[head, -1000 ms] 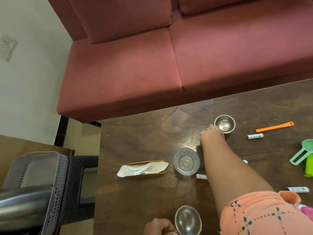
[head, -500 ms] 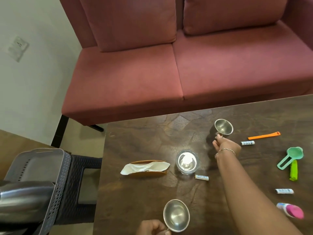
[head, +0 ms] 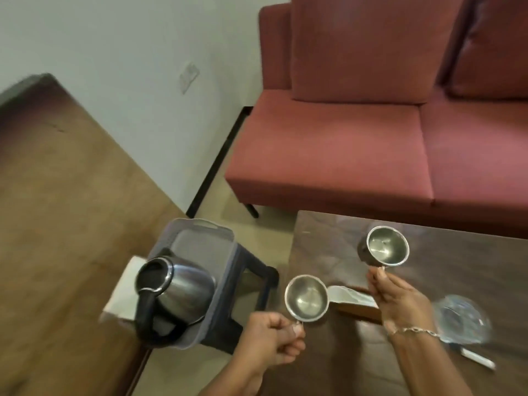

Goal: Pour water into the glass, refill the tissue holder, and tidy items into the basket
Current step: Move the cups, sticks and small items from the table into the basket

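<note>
My left hand (head: 273, 340) pinches the edge of a small steel cup (head: 307, 298) just past the table's left edge. My right hand (head: 400, 298) holds a second steel cup (head: 387, 246) lifted over the dark wooden table (head: 328, 352). Behind my right hand lies the brown tissue holder (head: 357, 308) with white tissue (head: 347, 294) in it. The clear glass (head: 457, 318) stands to the right, blurred. A grey basket (head: 200, 238) sits on a dark stool (head: 251, 270) left of the table, with a steel kettle (head: 177, 290) in it.
A red sofa (head: 357, 155) stands behind the table. A white box (head: 123, 290) shows beside the kettle. A small white tube (head: 477, 358) lies on the table near my right wrist. Wooden furniture (head: 57, 195) fills the left.
My right hand has picked up the far steel cup and drawn it back toward me. The view has swung left, bringing the basket and kettle into sight.
</note>
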Tool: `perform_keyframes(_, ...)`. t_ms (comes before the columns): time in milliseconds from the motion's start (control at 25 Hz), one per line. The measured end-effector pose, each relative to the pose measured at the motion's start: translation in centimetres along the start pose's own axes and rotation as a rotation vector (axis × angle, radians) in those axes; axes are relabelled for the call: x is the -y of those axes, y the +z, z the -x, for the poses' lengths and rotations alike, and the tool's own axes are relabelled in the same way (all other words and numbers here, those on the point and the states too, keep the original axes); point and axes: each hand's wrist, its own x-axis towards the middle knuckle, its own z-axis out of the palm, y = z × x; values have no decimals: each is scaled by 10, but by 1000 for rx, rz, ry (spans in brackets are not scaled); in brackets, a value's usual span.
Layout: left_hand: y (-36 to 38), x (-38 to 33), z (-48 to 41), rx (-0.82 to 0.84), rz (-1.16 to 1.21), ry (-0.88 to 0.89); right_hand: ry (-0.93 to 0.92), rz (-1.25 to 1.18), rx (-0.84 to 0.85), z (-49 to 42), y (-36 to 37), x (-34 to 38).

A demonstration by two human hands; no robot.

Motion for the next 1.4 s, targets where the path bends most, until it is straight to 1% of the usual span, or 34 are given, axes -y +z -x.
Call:
perform_keyframes(200,-127,-52,-9,-137,-12,76,114,98,162,21,105,-89)
perform_keyframes(360,-232,-83,-41,-222,1,100,127,365,293,8,179,-146)
perform_keyframes(480,-290,-80,-78,-303,65,79,150,558,382,-22,223,-176)
perform_keyframes(600,-334,-59,-124,-344,177,2,135,757,469,-64,261,-208)
perform_keyframes(720,-352,-30,-160,-330,290,-120,148,898,538,-100,286,-234)
perform_keyframes(840,-363,-4,-190,-342,387,-192,180,1004,574,-129,308,-268)
perform_keyframes(920,-368,6,-206,-342,416,-234,207,1051,592,-142,317,-291)
perform_keyframes(1120,-370,29,-236,-273,430,-392,222,1161,631,-164,327,-334)
perform_keyframes(1240,-368,40,-246,-301,462,-412,189,1177,604,-172,329,-349)
perform_keyframes(1400,-364,50,-255,-343,534,-359,124,1204,563,-175,328,-355)
